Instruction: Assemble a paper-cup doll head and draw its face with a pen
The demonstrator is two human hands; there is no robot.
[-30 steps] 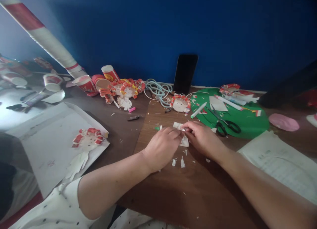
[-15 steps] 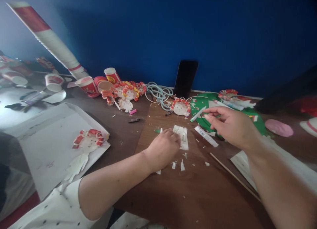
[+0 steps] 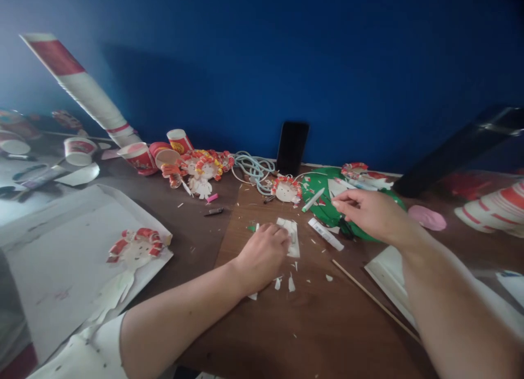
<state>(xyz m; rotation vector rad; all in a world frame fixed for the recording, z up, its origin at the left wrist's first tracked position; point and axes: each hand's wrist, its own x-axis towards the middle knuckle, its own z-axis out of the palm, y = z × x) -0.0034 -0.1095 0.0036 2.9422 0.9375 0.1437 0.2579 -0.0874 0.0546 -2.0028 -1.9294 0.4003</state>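
My left hand (image 3: 264,253) rests on the table with curled fingers on the edge of a small white paper piece (image 3: 293,250), which bears faint drawn lines. Its thumb is hidden. To the right, my right hand (image 3: 366,211) hovers over a green sheet (image 3: 321,178), thumb and forefinger pinched. A thin dark tip shows at the fingers, too small to name. Left of those fingertips lies a white marker with a green end (image 3: 313,200). A white glue tube (image 3: 326,234) lies between my hands. Paper scraps (image 3: 291,282) are scattered in front of the paper piece.
A black phone (image 3: 292,148) leans on the blue wall beside a coiled pale cable (image 3: 254,167). Paper cups (image 3: 138,158) and red-haired paper faces (image 3: 286,190) line the back. A wooden stick (image 3: 374,300) lies right; a white board (image 3: 53,248) left.
The whole view has shifted, so things appear lower and further left. My right hand has drawn slightly away from the marker, which stays where it lay. My left hand stays on the paper.
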